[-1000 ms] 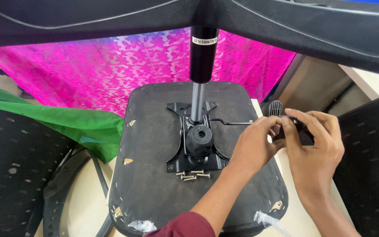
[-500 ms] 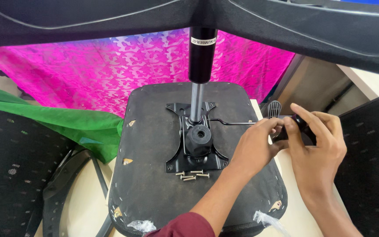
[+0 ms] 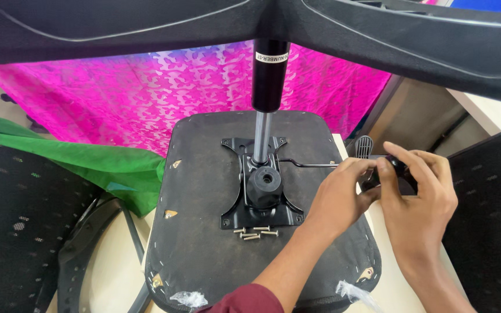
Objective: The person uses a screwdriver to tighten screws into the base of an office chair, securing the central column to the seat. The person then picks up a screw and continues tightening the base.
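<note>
Both hands meet at the right edge of the upturned seat base, a dark, rough board with stapled fabric rim. The left hand and right hand curl their fingers closed around a small black knob on the thin lever rod. Loose screws lie below the black metal plate.
</note>
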